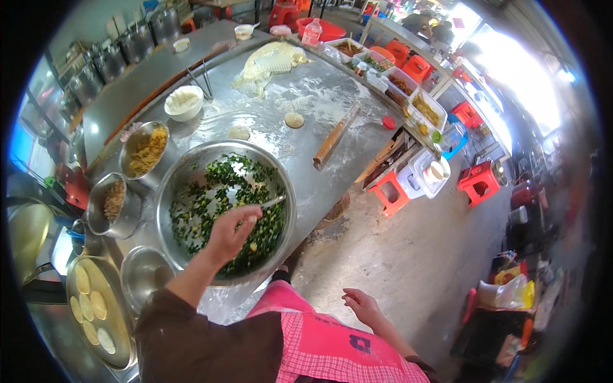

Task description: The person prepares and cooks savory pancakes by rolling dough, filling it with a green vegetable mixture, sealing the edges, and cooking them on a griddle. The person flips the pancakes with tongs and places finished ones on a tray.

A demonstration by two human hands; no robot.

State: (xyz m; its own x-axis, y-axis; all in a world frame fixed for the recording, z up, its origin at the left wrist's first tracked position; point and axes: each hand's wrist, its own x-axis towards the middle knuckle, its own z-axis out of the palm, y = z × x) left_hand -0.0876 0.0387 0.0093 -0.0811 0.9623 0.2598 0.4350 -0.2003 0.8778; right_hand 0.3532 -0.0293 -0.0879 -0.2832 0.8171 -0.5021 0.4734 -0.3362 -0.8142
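Note:
My left hand (233, 233) grips the handle of a metal spoon (274, 201) over a wide stainless steel basin (160, 210). Inside the basin lies a chopped green vegetable mixture (225, 191) with small yellow bits. The spoon's far end is partly hidden by my hand. My right hand (362, 305) hangs beside my pink apron (335, 330), fingers apart and holding nothing. Beyond the basin, a round dough piece (294, 120) and a paler flattened one (239, 133) rest on the floured metal table (311, 186). A wooden rolling pin (336, 137) lies to their right.
Left of the basin stand a pot of yellow shreds (148, 148), a pot of brownish filling (114, 201) and a metal bowl (143, 275). Several flat cakes sit on a round griddle (107, 306). Farther back are a white bowl (184, 103), plastic-covered dough (258, 72) and food tubs (426, 110).

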